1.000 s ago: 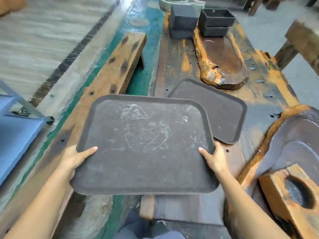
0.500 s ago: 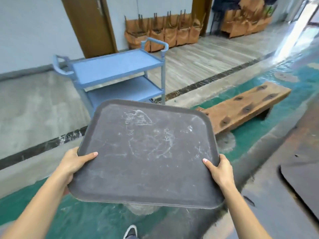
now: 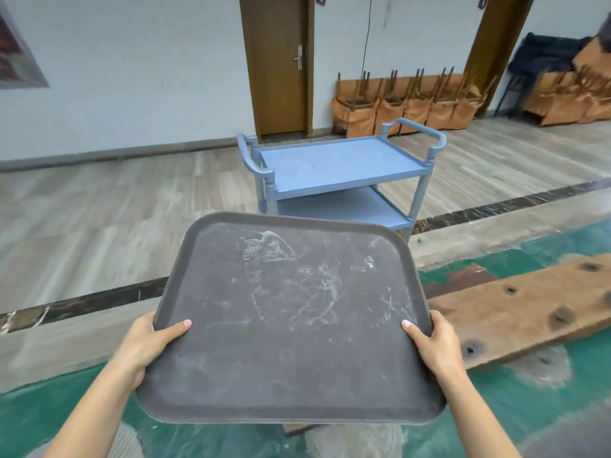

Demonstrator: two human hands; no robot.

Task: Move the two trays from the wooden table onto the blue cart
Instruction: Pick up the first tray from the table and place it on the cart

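Grey tray (image 3: 291, 319), clamped at its edges by your left hand (image 3: 145, 345) and right hand (image 3: 436, 345), may slip if it tilts before reaching the blue cart (image 3: 337, 170).

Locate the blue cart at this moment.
In the head view, the blue cart stands centre-right beyond the held tray, in front of the brown door.

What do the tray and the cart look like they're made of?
Tray: likely moulded plastic or fibreglass, dark matte brown with a fine texture, rounded rim and whitish scuffs. Cart: probably moulded plastic, uniform matte light blue, with shelves and handles in the same colour.
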